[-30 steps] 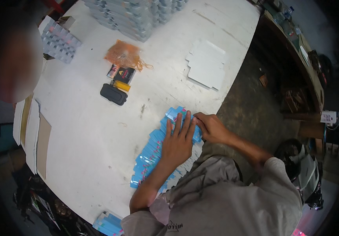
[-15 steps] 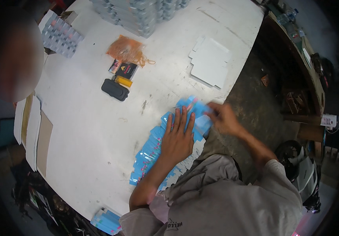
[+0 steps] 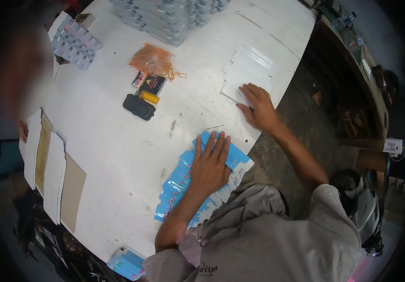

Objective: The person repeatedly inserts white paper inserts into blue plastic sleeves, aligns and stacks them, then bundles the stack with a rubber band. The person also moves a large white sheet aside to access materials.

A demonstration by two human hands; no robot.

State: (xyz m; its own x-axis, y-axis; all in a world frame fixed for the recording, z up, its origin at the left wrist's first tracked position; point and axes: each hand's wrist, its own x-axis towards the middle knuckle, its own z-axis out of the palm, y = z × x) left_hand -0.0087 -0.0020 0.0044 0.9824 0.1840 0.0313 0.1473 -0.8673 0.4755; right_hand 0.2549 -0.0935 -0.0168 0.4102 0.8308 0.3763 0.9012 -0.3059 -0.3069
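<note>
A fanned row of flat blue cartons [image 3: 176,176] with white tabbed edges lies along the table's near right side. My left hand [image 3: 211,164] rests flat on the upper end of this row, fingers stretched out. Farther right and away from me, my right hand [image 3: 260,108] lies over the near edge of a small stack of flat white cartons [image 3: 248,66] with notched edges. Its fingers are extended and the thumb stands apart. I see nothing gripped in either hand.
Mid-table are an orange plastic bag [image 3: 151,58], a dark small box [image 3: 153,85], a yellow lighter [image 3: 149,97] and a black case [image 3: 139,107]. Tall grey carton stacks [image 3: 165,21] stand at the back. White boards [image 3: 52,174] and another person's hand [image 3: 22,131] are at left.
My right hand has moved away from the blue row to the white stack; the blue carton it was handling no longer shows. My left hand stays nearly still. The boards at left have shifted right.
</note>
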